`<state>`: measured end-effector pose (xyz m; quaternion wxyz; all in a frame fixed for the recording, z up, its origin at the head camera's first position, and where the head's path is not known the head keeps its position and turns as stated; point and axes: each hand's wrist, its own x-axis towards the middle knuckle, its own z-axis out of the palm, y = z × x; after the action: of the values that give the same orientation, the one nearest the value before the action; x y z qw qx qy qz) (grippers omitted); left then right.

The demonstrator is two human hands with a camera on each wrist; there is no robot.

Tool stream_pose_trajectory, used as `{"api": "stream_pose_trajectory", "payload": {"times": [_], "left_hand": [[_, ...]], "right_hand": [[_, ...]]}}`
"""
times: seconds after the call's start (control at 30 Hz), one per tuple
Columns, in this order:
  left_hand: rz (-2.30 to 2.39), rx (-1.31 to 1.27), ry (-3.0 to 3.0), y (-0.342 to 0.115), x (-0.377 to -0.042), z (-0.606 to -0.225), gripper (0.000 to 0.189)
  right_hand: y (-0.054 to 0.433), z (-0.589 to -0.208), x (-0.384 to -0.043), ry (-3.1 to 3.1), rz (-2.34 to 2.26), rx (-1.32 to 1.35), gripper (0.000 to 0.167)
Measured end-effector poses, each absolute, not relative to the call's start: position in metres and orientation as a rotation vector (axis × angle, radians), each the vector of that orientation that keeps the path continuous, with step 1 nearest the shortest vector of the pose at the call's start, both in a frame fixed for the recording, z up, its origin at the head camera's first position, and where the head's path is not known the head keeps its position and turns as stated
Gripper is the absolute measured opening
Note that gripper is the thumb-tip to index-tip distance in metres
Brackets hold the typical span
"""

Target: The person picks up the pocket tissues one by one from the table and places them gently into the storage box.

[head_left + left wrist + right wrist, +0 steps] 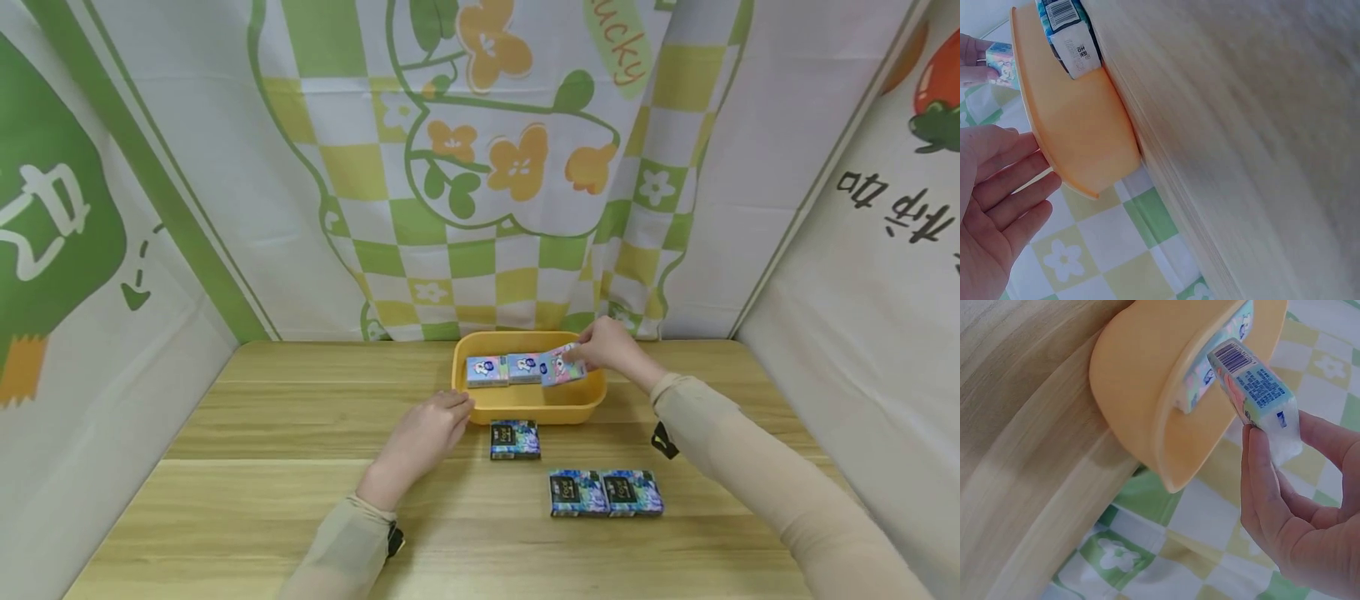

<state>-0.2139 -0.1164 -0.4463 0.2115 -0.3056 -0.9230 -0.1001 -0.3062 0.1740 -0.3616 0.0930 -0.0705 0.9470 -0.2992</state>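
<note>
A yellow plastic basket (536, 414) stands at the back of the table. Two light-blue and pink tissue packs, a left one (487, 372) and a middle one (524, 367), lie side by side inside it. Between thumb and fingers my right hand (609, 343) pinches a third such tissue pack (1260, 394), tilted over the basket's right end; its barcode side shows in the right wrist view. My left hand (429, 433) has its fingers loosely extended, the fingertips (1032, 147) at the basket's front left rim.
A dark blue floral tissue pack (515, 440) lies just in front of the basket. Nearer and to the right, two more dark packs (578, 493) sit touching on the wooden table (300, 500). A patterned curtain (495, 275) hangs behind the basket.
</note>
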Motion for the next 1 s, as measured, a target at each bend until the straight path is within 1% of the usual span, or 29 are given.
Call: {"api": "stream_pose_trajectory", "payload": {"times": [0.33,0.63,0.8,1.0], "left_hand": [[-0.291,-0.842,-2.566,-0.117,-0.213,-0.447,0.026],[-0.296,-0.854,-2.571,-0.116,-0.214,-0.446,0.026],[-0.285,-0.849,-2.572,-0.116,-0.214,-0.446,0.026],[-0.289,-0.851,-2.572,-0.116,-0.214,-0.446,0.026]], "right_hand": [[0.176,-0.364,-0.313,2.809,-0.856,-0.141,0.025],[0.179,-0.371,-0.321,2.843,-0.834,-0.093,0.031],[0.179,-0.375,-0.325,2.854,-0.81,-0.066,0.026],[0.178,-0.381,-0.332,2.861,-0.807,-0.051,0.027]]}}
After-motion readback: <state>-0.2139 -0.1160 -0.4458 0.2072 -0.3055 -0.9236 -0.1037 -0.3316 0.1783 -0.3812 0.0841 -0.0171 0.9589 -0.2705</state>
